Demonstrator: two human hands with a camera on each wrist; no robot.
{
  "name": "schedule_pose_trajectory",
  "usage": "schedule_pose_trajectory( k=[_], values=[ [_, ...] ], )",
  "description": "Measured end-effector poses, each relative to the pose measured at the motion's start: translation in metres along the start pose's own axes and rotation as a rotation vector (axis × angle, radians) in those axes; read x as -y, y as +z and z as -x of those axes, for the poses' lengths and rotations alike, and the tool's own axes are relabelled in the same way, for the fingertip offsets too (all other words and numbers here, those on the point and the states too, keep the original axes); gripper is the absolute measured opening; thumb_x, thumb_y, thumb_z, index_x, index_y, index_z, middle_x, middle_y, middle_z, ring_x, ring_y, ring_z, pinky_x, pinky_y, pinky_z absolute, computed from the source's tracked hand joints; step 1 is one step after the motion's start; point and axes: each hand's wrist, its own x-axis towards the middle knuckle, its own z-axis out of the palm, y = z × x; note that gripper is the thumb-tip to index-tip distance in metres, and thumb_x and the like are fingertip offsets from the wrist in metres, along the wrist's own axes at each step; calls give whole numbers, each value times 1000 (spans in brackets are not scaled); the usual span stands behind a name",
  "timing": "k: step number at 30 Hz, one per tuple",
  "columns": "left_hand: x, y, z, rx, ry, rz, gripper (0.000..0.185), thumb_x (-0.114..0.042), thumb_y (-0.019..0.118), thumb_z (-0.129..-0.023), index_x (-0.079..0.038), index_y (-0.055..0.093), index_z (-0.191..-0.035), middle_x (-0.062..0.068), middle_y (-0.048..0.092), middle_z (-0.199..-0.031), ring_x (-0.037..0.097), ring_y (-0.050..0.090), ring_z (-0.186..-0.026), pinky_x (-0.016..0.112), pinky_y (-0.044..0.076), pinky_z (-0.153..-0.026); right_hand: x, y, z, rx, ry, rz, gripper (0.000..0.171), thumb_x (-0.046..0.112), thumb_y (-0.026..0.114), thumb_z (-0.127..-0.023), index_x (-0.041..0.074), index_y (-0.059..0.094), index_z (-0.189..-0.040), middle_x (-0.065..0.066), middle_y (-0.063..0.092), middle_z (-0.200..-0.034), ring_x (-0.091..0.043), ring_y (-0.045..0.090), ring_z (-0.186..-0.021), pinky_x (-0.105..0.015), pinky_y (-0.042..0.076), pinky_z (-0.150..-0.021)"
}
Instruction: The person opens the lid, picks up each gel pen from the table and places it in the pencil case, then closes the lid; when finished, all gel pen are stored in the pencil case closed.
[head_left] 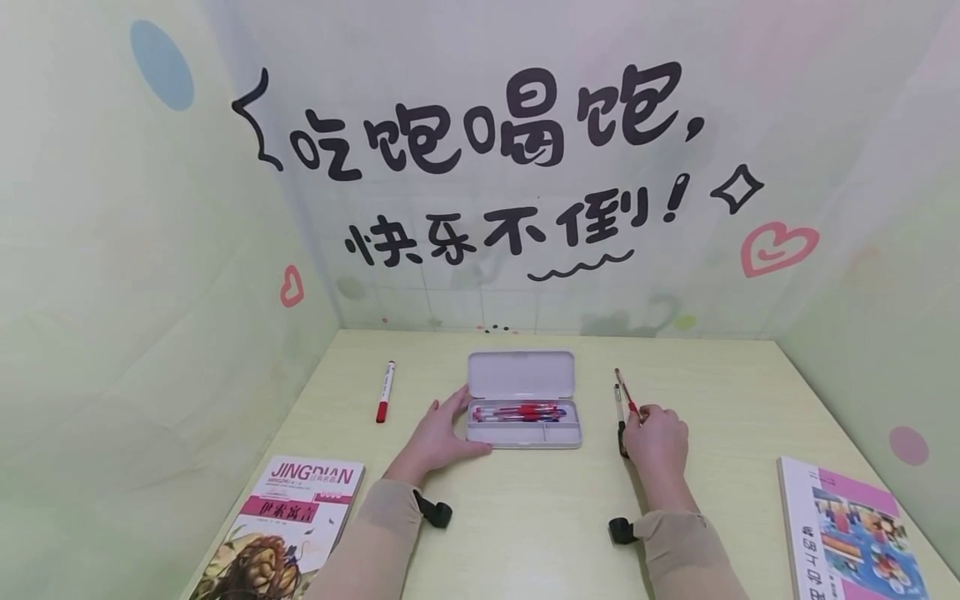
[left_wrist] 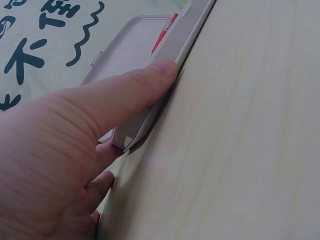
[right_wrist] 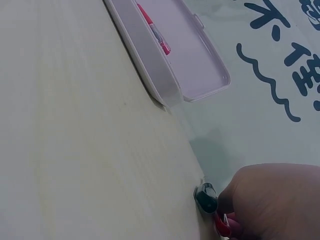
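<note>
My left hand (head_left: 438, 435) flat against open case (head_left: 523, 433) at 9 o'clock, steadying it; right hand (head_left: 658, 439) pinches red pen (head_left: 627, 395) at 3 o'clock, lifting from black pen (head_left: 621, 417).

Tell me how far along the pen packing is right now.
Done: the pencil case lies open with red and blue pens inside. In hand: the left hand steadies the case's left end while the right hand pinches a red pen beside a black pen on the table. Left: the red marker lies untouched, far left.
</note>
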Motion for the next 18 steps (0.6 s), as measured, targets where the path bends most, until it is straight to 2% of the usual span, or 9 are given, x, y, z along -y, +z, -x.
schedule_pose_trajectory(
  k=[8, 18],
  values=[
    [2, 0, -1, -4, 17, -13, 127, -60, 98, -74, -34, 26, -176, -8, 46, -175, 33, 30, -170, 56, 8, -145, -1, 0, -1, -11, -13, -7, 41, 20, 52, -106, -11, 72, -124, -37, 67, -121, -57, 61, -112, -64, 55, -90],
    [2, 1, -1, -3, 9, 1, 127, -60, 98, -74, -34, 26, -176, -8, 47, -175, 35, 28, -171, 58, 9, -144, -1, 1, -1, -19, 1, -29, 39, 18, 53, -105, -12, 72, -122, -36, 66, -119, -55, 61, -110, -63, 54, -89]
  ],
)
